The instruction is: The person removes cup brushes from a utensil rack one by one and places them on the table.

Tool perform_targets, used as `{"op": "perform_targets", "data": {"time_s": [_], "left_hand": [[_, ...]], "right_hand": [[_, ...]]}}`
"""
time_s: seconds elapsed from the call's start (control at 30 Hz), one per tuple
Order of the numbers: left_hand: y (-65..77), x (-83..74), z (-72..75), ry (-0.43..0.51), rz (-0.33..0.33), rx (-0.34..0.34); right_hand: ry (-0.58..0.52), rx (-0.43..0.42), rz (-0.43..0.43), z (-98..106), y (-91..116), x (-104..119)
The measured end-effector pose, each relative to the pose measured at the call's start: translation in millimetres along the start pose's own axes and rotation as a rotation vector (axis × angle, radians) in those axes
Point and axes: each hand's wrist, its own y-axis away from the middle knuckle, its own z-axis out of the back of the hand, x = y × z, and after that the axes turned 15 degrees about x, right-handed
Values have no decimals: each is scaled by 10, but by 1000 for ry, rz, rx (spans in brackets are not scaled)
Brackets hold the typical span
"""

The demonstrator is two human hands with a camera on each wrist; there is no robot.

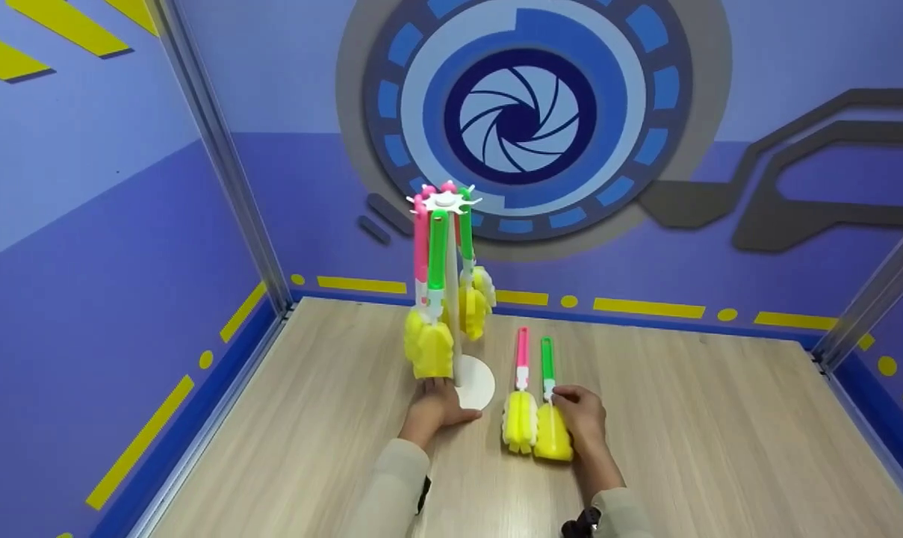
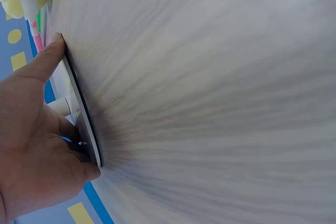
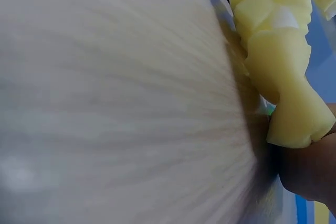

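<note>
- Left hand (image 1: pixel 438 407): at the near left side of the white stand's round base (image 1: pixel 478 381); the left wrist view showed thumb and fingertips spread apart, both bent onto the rim, grasping it.
- Right hand (image 1: pixel 584 415): thumb and fingers pinched the loose green brush (image 1: pixel 553 437) at its white neck, approached from the right; in the right wrist view the sponge hid most of the fingers.
- Loose green brush: on the wooden table (image 1: pixel 720 418), right of the stand, green handle pointing far, yellow sponge head near.
- Loose pink brush (image 1: pixel 520 422): just left of the green one, roughly parallel, handle also pointing far; no hand on it.
- White stand (image 1: pixel 452 299): left of both loose brushes, pole upright, a ring of white hooks (image 1: pixel 445 202) at the top.
- Hung on the hooks, sponges downward: pink-handled and green-handled brushes, a green one (image 1: pixel 438 250) foremost; exact count uncertain owing to overlap.
- Far side: blue and purple wall (image 1: pixel 795 164) with a large circular graphic (image 1: pixel 518 116).
- Both forearms wore pale sleeves (image 1: pixel 395 478), entering from the near edge.
</note>
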Motion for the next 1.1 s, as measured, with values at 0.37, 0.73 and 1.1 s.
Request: {"op": "perform_targets", "data": {"time_s": [0.37, 0.73, 1.1], "left_hand": [[16, -19, -3, -14, 22, -4], [-115, 63, -49, 27, 20, 4], [72, -74, 83, 12, 51, 42]], "right_hand": [[125, 76, 26, 9, 18, 225], [152, 78, 312, -127, 176, 811], [84, 69, 484, -352, 218, 1288]]}}
